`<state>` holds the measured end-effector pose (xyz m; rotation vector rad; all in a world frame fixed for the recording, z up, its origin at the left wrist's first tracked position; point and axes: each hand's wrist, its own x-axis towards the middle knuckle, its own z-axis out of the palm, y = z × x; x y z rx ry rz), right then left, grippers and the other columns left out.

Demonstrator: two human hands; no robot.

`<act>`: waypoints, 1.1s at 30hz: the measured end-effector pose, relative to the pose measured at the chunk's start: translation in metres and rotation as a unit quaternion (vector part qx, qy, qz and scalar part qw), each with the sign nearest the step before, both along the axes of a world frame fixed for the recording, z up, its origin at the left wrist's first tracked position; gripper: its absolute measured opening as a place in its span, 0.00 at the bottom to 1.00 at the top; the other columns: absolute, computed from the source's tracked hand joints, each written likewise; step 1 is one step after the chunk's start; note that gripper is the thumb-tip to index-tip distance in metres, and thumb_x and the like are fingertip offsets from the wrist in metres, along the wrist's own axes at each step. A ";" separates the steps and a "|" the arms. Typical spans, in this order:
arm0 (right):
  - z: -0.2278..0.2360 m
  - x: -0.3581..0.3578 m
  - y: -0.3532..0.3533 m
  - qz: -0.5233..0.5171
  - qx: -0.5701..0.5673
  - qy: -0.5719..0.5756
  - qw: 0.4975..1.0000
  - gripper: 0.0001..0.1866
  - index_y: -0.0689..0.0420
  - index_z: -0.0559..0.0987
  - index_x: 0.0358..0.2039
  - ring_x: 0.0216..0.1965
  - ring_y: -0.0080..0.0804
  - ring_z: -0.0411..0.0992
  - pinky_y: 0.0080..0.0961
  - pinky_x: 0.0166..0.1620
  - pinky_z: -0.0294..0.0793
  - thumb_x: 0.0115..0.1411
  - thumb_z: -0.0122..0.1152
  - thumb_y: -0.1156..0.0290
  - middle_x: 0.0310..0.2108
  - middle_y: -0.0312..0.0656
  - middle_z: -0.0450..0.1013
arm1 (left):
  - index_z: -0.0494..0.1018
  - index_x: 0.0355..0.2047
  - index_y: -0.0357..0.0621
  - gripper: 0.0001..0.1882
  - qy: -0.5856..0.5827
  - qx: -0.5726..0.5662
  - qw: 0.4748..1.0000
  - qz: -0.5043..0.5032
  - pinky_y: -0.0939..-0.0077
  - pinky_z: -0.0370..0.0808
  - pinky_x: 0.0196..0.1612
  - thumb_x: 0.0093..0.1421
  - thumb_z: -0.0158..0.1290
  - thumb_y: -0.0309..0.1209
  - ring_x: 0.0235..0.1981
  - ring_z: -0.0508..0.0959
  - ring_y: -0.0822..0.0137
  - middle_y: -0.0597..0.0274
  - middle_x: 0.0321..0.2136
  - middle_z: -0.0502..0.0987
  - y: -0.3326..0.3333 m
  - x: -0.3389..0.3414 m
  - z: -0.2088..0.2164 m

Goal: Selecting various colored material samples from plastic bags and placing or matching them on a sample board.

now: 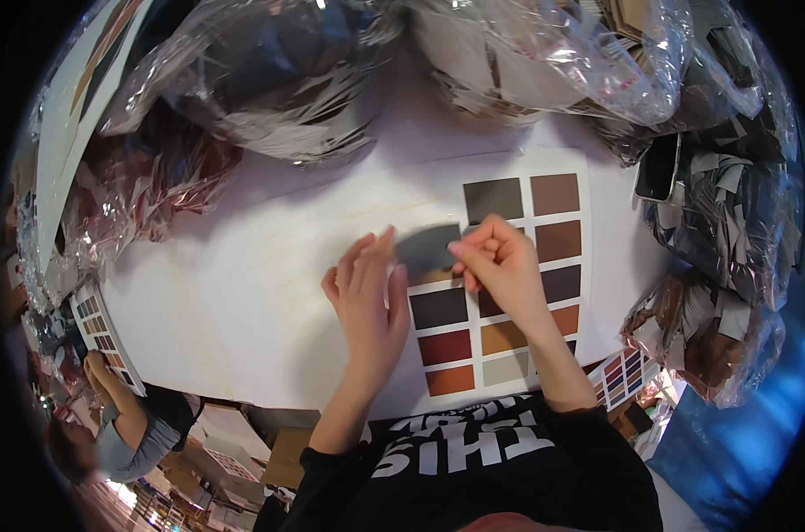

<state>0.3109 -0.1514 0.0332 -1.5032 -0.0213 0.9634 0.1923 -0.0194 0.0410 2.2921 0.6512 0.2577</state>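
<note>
In front of me lies a white sample card (pixel 503 387) with rows of coloured rectangular swatches in brown, black, dark red, ochre, orange and grey. Above its upper left part I hold a slightly curved, dark grey swatch (pixel 427 250). My right hand (pixel 502 262) pinches the right end of it between thumb and fingers. At the swatch's left end is my left hand (pixel 367 288), fingers apart and a little blurred; whether its fingertips touch the swatch is hard to tell. The held swatch and my right hand hide some of the card's swatches.
Clear plastic bags of swatches (pixel 278 89) line the far edge of the white table (pixel 216 293), with more bags (pixel 722 230) at the right. A phone (pixel 659 168) lies at the right. Another person (pixel 136 417) works at a swatch card (pixel 108 335) on the left.
</note>
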 end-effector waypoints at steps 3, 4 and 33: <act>-0.016 0.012 0.012 -0.013 -0.034 -0.074 0.997 0.08 0.60 0.70 0.27 0.14 0.14 0.63 0.13 0.18 0.61 0.60 0.60 0.75 0.19 0.35 0.71 | 0.70 0.50 0.45 0.19 0.023 0.094 0.995 0.024 0.64 0.55 0.57 0.56 0.52 0.22 0.57 0.66 0.61 0.64 0.55 0.70 0.015 -0.003 -0.006; -0.020 0.014 0.016 -0.011 -0.032 -0.074 0.997 0.08 0.60 0.70 0.27 0.14 0.14 0.63 0.13 0.18 0.61 0.60 0.60 0.75 0.19 0.35 0.71 | 0.70 0.50 0.45 0.20 0.018 0.117 0.993 -0.002 0.63 0.56 0.57 0.55 0.53 0.23 0.58 0.66 0.60 0.64 0.55 0.70 0.020 -0.004 -0.008; 0.013 0.011 -0.005 0.047 -0.231 -0.312 0.920 0.18 0.62 0.67 0.21 0.13 0.28 0.57 0.24 0.20 0.58 0.57 0.65 0.66 0.11 0.40 0.62 | 0.66 0.55 0.37 0.26 0.020 0.199 0.952 -0.231 0.53 0.59 0.60 0.57 0.55 0.32 0.61 0.64 0.58 0.54 0.60 0.64 0.017 0.028 -0.011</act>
